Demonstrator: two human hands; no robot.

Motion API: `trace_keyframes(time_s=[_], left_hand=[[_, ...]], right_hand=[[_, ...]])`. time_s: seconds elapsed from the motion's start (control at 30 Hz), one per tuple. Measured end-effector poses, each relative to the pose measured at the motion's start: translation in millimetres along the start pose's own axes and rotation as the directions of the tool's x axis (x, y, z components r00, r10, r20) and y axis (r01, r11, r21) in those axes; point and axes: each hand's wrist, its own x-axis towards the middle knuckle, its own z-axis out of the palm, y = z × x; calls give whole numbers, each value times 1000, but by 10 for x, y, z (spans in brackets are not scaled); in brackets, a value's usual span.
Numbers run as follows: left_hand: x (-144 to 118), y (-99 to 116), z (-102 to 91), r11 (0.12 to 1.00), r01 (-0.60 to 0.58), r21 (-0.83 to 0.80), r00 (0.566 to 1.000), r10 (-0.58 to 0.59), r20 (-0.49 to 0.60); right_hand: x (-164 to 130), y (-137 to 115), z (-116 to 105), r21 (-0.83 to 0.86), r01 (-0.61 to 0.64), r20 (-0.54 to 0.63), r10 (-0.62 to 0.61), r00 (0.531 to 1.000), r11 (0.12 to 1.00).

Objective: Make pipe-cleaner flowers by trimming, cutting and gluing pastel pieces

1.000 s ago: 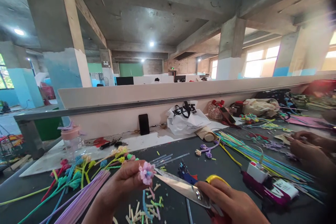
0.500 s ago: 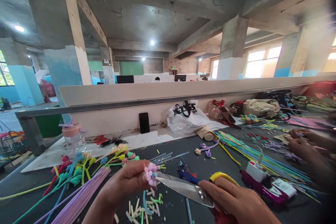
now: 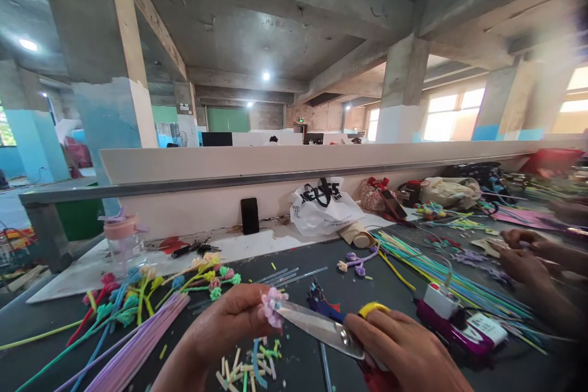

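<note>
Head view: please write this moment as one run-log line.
left hand: holds pink fuzzy flower | right hand: holds yellow-handled steel scissors | blades at flower

right hand: wrist cut by bottom edge, covered the scissors handles | pink flower: partly hidden behind the scissors' tip | co-worker's hands, right of the scissors: blurred, whatever they gripped unreadable

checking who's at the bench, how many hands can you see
4: the left hand holds a pink flower, the right hand holds scissors, and a co-worker's two hands are at right.
</note>
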Motion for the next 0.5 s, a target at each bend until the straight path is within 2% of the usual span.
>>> trace_keyframes(time_s=[0.07,0.17,0.33,0.5], left_hand=[[18,-13,18,999,23,-35,1000,-23,2],[51,-56,44,997,57,-46,998,-58,-4],[98,-77,91,995,84,-46,996,-85,-25],[116,-19,108,992,127,-6,992,-127,-2]], right_hand=[[-2,18,38,-2,40,-59,-40,997,999],[-13,52,129,15,36,-92,-35,995,999],[-39,102,238,-1,-15,-11,15,1000,1000],[-67,112,239,-76,-50,-20,49,999,996]])
